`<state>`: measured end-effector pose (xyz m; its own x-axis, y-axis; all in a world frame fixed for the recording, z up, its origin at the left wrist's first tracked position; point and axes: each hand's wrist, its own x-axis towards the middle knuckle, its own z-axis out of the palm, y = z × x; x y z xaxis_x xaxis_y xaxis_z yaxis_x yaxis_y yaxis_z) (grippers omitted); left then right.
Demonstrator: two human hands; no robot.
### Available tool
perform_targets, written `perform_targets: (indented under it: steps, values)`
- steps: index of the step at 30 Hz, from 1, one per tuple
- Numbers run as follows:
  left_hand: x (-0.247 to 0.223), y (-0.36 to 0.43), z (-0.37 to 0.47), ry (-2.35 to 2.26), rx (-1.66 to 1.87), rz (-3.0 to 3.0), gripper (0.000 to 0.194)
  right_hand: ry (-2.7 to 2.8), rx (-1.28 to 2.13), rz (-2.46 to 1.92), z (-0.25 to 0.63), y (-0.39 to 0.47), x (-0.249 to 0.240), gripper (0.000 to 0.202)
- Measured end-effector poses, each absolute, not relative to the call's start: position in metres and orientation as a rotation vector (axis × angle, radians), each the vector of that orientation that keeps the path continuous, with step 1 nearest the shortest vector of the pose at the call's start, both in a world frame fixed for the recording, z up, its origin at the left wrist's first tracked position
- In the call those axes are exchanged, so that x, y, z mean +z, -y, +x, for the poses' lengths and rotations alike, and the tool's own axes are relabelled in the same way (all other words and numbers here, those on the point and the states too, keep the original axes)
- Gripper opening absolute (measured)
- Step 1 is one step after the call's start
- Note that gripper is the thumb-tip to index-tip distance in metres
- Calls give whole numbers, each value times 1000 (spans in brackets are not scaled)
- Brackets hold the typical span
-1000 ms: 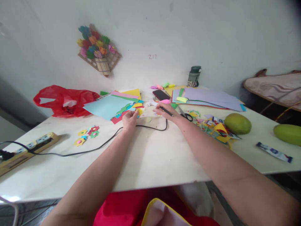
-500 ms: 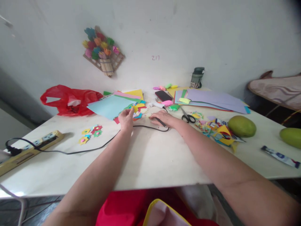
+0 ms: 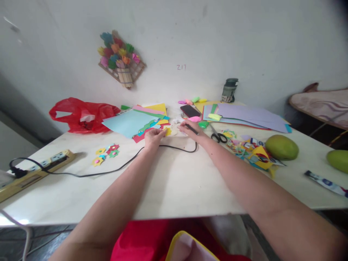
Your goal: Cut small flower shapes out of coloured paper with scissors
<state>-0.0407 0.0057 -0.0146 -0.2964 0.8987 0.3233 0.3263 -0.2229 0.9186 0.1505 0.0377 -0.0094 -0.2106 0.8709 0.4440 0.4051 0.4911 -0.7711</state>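
Observation:
My left hand [image 3: 153, 137] pinches a small yellow paper piece [image 3: 168, 131] by its edge, above the table. Close on its right is my right hand [image 3: 191, 131], fingers closed around a thin, dark, pen-like stick [image 3: 192, 129]; its exact kind is unclear. White bits [image 3: 177, 120] lie just beyond the right fingertips, partly covered by them. Cut strips of coloured paper, including a red piece [image 3: 140, 136] and a green wavy strip [image 3: 146, 125], lie behind the left hand. A black cable [image 3: 123, 167] runs beneath both wrists.
Left: a power strip [image 3: 51, 163], paper flowers [image 3: 98, 160], a red plastic bag [image 3: 78, 127] and a light blue sheet [image 3: 127, 123]. Right: scissors [image 3: 219, 137], paper scraps [image 3: 257, 154], a green fruit [image 3: 282, 147] and a tube [image 3: 323, 182]. Behind: a phone [image 3: 189, 111] and a bottle [image 3: 228, 90].
My left hand has moved right with the yellow paper piece, closer to my right hand. The right hand has risen slightly away from me, with the dark stick still in it.

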Motion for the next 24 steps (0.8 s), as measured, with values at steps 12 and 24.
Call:
perform_targets:
  steps: [12, 24]
  values:
    - [-16, -1, -32, -1352, 1436, 1609, 33, 1554, 1274, -1069, 124, -2, 7, 12]
    - [-9, -11, -64, -2302, 1285, 1667, 24, 1363, 1074, -1080, 128, -15, -4, 15]
